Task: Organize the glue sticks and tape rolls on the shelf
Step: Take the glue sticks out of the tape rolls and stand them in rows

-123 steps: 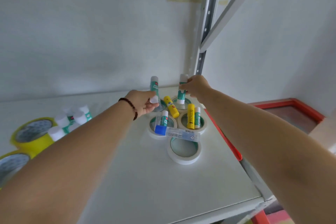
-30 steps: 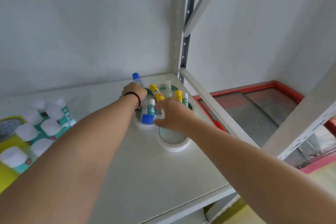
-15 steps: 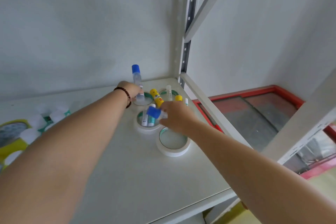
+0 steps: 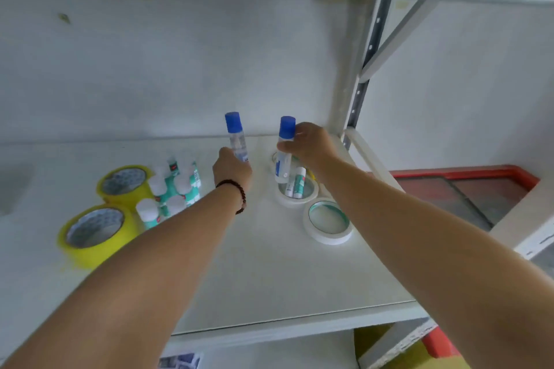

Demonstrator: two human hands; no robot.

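My left hand [image 4: 230,169] grips a clear glue bottle with a blue cap [image 4: 235,136], held upright above the white shelf [image 4: 269,272]. My right hand [image 4: 308,141] grips a second blue-capped glue bottle [image 4: 284,150], upright over a white tape roll [image 4: 295,198] that has two small glue sticks [image 4: 298,183] standing inside it. Another white tape roll [image 4: 328,226] lies empty in front of it. Further rolls behind my right hand are mostly hidden.
Two yellow tape rolls [image 4: 96,234] [image 4: 124,183] lie at the left, beside a cluster of several white-capped green glue sticks [image 4: 171,189]. A grey shelf upright [image 4: 359,93] and diagonal brace stand at the right. A red-framed surface [image 4: 467,189] lies beyond the shelf's right edge.
My right hand has lifted its blue-capped bottle from lying tilted to upright. My left hand has moved its bottle left, away from the tape rolls. The view has shifted left and up.
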